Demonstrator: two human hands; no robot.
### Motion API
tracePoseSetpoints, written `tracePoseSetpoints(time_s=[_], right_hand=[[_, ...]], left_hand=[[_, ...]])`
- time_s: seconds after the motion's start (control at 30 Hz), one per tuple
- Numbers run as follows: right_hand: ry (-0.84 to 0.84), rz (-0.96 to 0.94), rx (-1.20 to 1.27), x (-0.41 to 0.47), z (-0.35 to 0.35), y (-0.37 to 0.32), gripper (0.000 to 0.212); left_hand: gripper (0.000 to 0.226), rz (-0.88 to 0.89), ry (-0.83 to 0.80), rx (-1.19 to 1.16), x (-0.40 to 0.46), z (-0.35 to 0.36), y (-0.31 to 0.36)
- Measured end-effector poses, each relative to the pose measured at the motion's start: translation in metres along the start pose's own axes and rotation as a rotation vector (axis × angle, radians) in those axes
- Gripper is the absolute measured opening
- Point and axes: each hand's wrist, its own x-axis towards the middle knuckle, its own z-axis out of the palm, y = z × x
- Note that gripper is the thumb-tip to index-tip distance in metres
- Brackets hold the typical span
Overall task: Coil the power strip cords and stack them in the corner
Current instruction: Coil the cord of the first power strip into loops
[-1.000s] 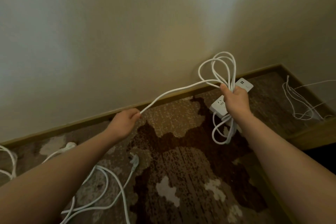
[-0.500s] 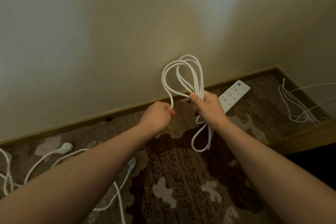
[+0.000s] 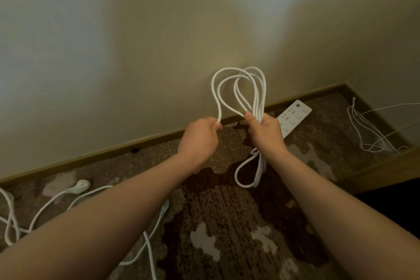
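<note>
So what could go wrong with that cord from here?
The right hand grips several loops together with the power strip; if the grip loosens, the loops could spring apart. The left hand pinches the newest loop, which stands wider than the rest, so the coil may end up uneven. More cord trails over the carpet under the left arm and could snag or tangle.

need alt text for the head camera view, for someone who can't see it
Seen from above, a right hand grips a bundle of white cord loops with a power strip behind it, while the left hand pinches the next loop beside it. More white cords lie loose on patterned carpet along a beige wall.
</note>
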Motion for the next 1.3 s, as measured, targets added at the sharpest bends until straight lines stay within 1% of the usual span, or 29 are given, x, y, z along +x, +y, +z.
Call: tracePoseSetpoints(time_s=[0.1, 0.23, 0.37, 0.5, 0.67, 0.8, 0.9, 0.97, 1.07, 1.2, 1.3], right_hand=[[-0.081, 0.006, 0.010, -0.002, 0.003, -0.001, 0.027], [-0.202, 0.016, 0.009, -0.003, 0.002, -0.007, 0.025], [-0.296, 0.042, 0.054, -0.005, 0.005, -0.008, 0.026], [-0.338, 0.106, 0.099, -0.003, 0.002, -0.008, 0.021], [-0.345, 0.118, 0.056, -0.001, 0.001, -0.006, 0.019], [-0.270, 0.129, 0.033, -0.002, 0.006, -0.005, 0.022], [-0.196, 0.130, 0.110, 0.002, 0.001, -0.009, 0.019], [-0.169, 0.123, 0.162, 0.005, -0.006, -0.012, 0.019], [-0.184, 0.093, 0.152, 0.005, -0.007, -0.013, 0.028], [-0.243, 0.047, 0.069, 0.000, 0.001, -0.014, 0.022], [-0.301, 0.007, 0.039, -0.004, 0.003, -0.017, 0.019]], left_hand=[[0.027, 0.016, -0.099, 0.044, -0.005, 0.011, 0.006], [0.027, 0.040, -0.138, 0.072, -0.009, 0.016, 0.008], [0.029, 0.059, -0.185, 0.025, -0.008, 0.020, 0.011], [0.036, 0.054, -0.220, -0.017, -0.007, 0.025, 0.011], [0.039, 0.049, -0.271, -0.019, -0.009, 0.026, 0.011], [0.033, 0.052, -0.362, -0.046, -0.008, 0.028, 0.006], [0.031, 0.039, -0.423, -0.058, -0.010, 0.029, -0.009], [0.028, 0.035, -0.430, -0.059, -0.011, 0.027, -0.019], [0.024, 0.072, -0.421, -0.045, -0.011, 0.028, -0.019], [0.027, 0.099, -0.475, -0.018, -0.015, 0.032, -0.016], [0.028, 0.096, -0.461, -0.025, -0.016, 0.029, -0.025]])
